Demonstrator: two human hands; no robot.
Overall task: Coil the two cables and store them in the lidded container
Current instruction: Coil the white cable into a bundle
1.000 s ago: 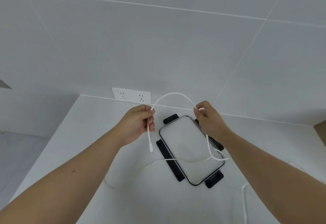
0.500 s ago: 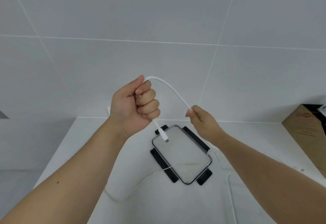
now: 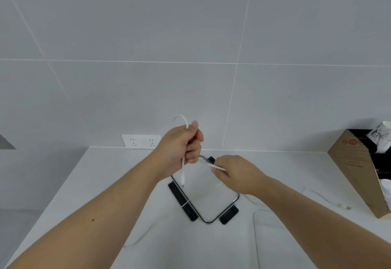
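Note:
My left hand [image 3: 179, 148] is fisted around a white cable [image 3: 183, 171]; a small loop sticks out above the fist and the plug end hangs below it. My right hand [image 3: 237, 173] pinches the same cable just right of the fist. Both hands hover over the lidded container [image 3: 208, 203], a clear box with black clips, its lid on. The cable's slack drapes across the lid and trails down the white counter to the left. A second white cable [image 3: 257, 235] lies on the counter at the right, with a plug end [image 3: 343, 206] near the cardboard box.
A double wall socket [image 3: 141, 141] sits low on the tiled wall behind the counter. An open cardboard box [image 3: 357, 171] with items inside stands at the right edge. The counter's left edge drops off to a lower floor area.
My left hand turned, and the cable's arc shrank to a small loop above the fist. My right hand came closer to the left, sliding along the cable. The camera tilted, showing the box at right.

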